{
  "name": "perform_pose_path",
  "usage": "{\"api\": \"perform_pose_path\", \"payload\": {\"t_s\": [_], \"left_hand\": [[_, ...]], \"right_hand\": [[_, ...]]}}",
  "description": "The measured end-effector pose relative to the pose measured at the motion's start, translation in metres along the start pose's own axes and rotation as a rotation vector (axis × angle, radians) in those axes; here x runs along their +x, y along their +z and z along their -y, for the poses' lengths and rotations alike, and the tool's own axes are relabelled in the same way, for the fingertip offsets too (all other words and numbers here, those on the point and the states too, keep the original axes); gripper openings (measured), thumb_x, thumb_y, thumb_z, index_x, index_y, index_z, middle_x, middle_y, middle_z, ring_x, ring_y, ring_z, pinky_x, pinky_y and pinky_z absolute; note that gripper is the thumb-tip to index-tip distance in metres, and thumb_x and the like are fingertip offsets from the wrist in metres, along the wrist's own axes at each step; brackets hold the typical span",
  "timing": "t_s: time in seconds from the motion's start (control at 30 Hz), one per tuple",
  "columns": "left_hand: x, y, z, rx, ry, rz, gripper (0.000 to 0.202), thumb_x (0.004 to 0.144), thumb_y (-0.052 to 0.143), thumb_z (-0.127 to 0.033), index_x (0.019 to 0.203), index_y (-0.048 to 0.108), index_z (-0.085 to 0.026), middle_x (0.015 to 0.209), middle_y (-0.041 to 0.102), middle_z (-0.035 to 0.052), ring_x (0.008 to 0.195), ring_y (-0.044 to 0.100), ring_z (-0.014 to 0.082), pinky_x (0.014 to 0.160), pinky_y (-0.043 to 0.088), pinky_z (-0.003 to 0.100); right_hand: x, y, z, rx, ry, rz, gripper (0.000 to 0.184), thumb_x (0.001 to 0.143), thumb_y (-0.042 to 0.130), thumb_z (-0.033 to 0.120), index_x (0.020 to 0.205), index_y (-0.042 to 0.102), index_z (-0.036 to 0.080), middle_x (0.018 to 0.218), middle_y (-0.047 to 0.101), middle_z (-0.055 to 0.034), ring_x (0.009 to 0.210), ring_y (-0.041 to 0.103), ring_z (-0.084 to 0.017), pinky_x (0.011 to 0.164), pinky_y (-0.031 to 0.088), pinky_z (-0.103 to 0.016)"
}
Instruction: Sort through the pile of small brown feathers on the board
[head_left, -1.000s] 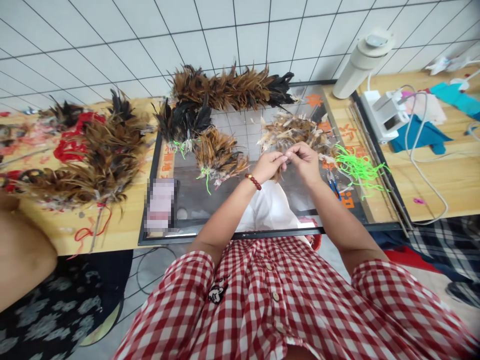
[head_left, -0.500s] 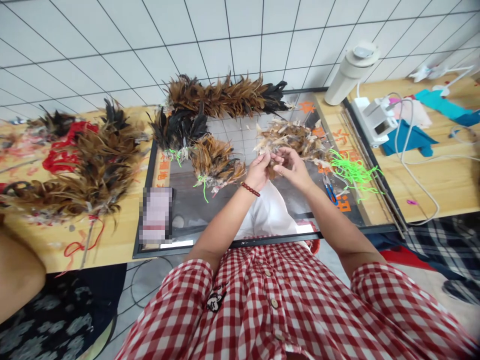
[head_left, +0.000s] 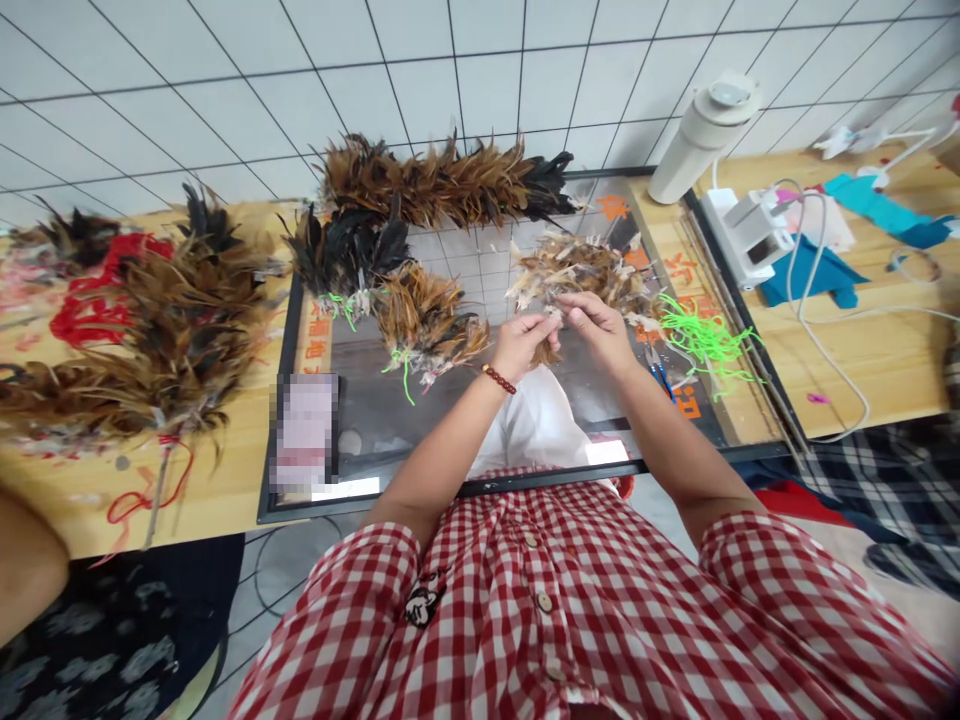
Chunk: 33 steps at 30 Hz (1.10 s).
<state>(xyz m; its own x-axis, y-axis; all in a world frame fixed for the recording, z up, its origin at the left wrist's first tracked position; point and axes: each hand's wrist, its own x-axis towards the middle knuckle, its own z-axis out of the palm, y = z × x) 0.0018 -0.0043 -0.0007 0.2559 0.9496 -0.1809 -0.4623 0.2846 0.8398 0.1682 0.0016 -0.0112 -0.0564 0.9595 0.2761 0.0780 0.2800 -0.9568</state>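
Note:
My left hand (head_left: 523,342), with a red bead bracelet at the wrist, and my right hand (head_left: 600,325) meet over a glass-topped table (head_left: 390,420). Both are closed on a small bunch of brown feathers (head_left: 546,350) held between them. Just behind my hands lies a pile of loose pale feathers (head_left: 581,268). A heap of neon green string (head_left: 701,340) lies to the right of my right hand, with blue-handled scissors (head_left: 660,375) beside it.
Tied brown and black feather bundles (head_left: 442,185) lie at the back and left (head_left: 172,320). A blurred phone (head_left: 304,430) rests at front left. A white bottle (head_left: 701,135), a white box with cables (head_left: 750,232) and teal cloth (head_left: 810,270) sit right. Another person's arm (head_left: 26,570) shows lower left.
My hands stayed together on the feather bunch, fingers shifting slightly. The view swung a little to the left and down.

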Motion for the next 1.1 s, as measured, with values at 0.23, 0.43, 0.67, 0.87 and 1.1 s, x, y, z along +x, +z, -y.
{"api": "perform_pose_path", "payload": {"t_s": [0.23, 0.43, 0.67, 0.87, 1.1], "left_hand": [[-0.002, -0.005, 0.001, 0.083, -0.12, 0.163, 0.051, 0.069, 0.099, -0.053, 0.068, 0.067, -0.014, 0.054, 0.064, -0.0034, 0.049, 0.059, 0.0076, 0.055, 0.049, 0.022], [-0.007, -0.003, -0.006, 0.094, -0.207, 0.186, 0.047, 0.081, 0.091, -0.053, 0.078, 0.066, -0.014, 0.066, 0.07, -0.0014, 0.058, 0.068, 0.0094, 0.06, 0.055, 0.022], [-0.009, 0.003, -0.014, 0.08, -0.245, 0.155, 0.038, 0.087, 0.089, -0.041, 0.078, 0.064, -0.013, 0.054, 0.055, -0.0085, 0.047, 0.058, 0.0077, 0.056, 0.056, 0.024], [-0.008, -0.003, -0.017, 0.119, -0.303, 0.15, 0.027, 0.093, 0.082, -0.028, 0.079, 0.069, -0.01, 0.055, 0.06, -0.0048, 0.05, 0.062, 0.0091, 0.062, 0.06, 0.025], [-0.003, -0.01, -0.026, -0.154, -0.299, -0.018, 0.021, 0.103, 0.067, -0.021, 0.084, 0.071, -0.012, 0.066, 0.071, -0.0005, 0.064, 0.073, 0.0119, 0.083, 0.064, 0.032]], "right_hand": [[-0.002, 0.006, 0.014, 0.229, 0.133, 0.162, 0.05, 0.076, 0.09, 0.071, 0.089, 0.083, 0.024, 0.075, 0.066, 0.0009, 0.055, 0.064, -0.013, 0.06, 0.059, -0.033], [-0.002, 0.015, 0.018, 0.307, 0.185, 0.043, 0.058, 0.067, 0.095, 0.072, 0.069, 0.066, 0.022, 0.067, 0.059, 0.004, 0.042, 0.055, -0.011, 0.036, 0.045, -0.028], [-0.004, 0.024, 0.015, 0.287, 0.17, -0.062, 0.06, 0.066, 0.094, 0.076, 0.07, 0.067, 0.022, 0.061, 0.055, 0.0045, 0.053, 0.052, -0.01, 0.05, 0.046, -0.025], [0.007, 0.014, 0.003, 0.427, 0.192, -0.305, 0.062, 0.056, 0.1, 0.072, 0.071, 0.065, 0.023, 0.069, 0.058, 0.0061, 0.059, 0.048, -0.008, 0.057, 0.044, -0.022], [0.028, -0.035, -0.015, 0.462, 0.051, -0.476, 0.058, 0.071, 0.089, 0.076, 0.08, 0.059, 0.027, 0.08, 0.058, 0.0023, 0.078, 0.06, -0.016, 0.078, 0.058, -0.033]]}}
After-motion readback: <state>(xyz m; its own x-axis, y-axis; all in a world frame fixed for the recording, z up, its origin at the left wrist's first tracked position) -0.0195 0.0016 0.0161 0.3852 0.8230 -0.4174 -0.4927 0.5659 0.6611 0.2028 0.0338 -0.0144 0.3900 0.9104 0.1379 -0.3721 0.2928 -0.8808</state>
